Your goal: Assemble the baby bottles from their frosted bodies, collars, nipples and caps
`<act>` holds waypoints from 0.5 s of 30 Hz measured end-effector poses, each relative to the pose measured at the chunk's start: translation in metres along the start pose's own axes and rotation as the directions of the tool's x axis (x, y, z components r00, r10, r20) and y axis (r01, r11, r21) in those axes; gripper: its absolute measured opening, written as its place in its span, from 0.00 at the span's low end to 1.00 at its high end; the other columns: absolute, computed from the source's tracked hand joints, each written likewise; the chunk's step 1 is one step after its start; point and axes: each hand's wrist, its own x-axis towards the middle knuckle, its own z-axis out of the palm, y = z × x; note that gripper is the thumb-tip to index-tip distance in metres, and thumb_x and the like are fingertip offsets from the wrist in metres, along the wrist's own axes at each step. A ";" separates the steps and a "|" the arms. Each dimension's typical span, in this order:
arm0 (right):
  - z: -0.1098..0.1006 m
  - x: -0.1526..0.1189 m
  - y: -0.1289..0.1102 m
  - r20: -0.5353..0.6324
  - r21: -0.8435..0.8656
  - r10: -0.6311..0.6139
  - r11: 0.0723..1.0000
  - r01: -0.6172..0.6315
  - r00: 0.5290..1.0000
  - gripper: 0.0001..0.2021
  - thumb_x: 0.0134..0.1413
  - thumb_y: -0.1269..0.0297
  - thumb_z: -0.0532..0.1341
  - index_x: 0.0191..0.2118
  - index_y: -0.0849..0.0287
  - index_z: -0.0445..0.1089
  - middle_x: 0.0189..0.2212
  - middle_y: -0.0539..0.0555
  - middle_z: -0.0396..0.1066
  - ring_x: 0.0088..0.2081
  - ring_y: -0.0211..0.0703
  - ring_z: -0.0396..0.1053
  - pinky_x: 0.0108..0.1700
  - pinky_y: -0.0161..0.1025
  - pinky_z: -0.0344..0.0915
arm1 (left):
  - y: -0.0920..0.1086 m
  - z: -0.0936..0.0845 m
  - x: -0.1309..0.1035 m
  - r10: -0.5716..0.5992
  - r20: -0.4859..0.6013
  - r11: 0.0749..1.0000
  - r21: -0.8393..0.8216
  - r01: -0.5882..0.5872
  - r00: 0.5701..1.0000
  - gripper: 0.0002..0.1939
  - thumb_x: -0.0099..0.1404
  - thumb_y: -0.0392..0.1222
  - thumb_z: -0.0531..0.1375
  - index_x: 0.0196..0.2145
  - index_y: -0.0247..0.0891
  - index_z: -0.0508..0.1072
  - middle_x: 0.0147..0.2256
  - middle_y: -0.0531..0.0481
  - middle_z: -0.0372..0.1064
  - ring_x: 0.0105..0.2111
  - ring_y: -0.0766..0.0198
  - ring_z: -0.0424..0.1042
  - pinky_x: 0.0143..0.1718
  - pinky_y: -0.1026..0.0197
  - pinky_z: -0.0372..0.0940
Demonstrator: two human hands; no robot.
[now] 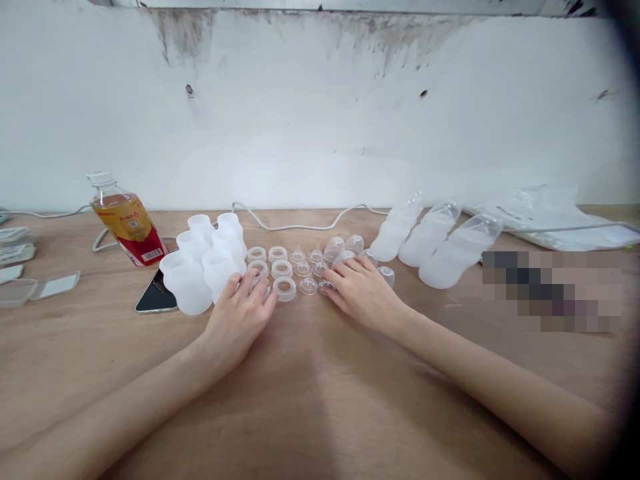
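My left hand (243,312) rests palm down, fingers bent and apart, against the nearest white bottle (220,270) and over the front end of the ring rows. Translucent collar rings (284,289) stand in two columns beside it. Right of these lie transparent bottle teats (308,286) in two columns. My right hand (363,290) spreads its fingers over the nearby teats and the transparent dome caps (335,248), partly hiding them. Neither hand lifts anything that I can see. Several open-topped white bottles (187,283) stand grouped on the left.
Three capped baby bottles (434,230) stand to the right, before a plastic bag (560,217). On the left are a phone (155,297), a drink bottle (131,223) and small plastic cases (59,285). A white cable (295,228) runs along the wall. A pixelated patch hides the table's right side.
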 end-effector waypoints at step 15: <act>-0.048 -0.041 0.185 -0.199 -0.163 0.594 0.765 -0.624 0.780 0.28 0.24 0.35 0.60 0.15 0.59 0.60 0.11 0.56 0.57 0.17 0.45 0.62 0.18 0.39 0.50 | 0.001 -0.003 -0.003 0.029 -0.135 0.998 -0.049 -0.036 0.990 0.11 0.59 0.27 0.49 0.31 0.35 0.70 0.41 0.47 0.68 0.44 0.54 0.64 0.40 0.54 0.54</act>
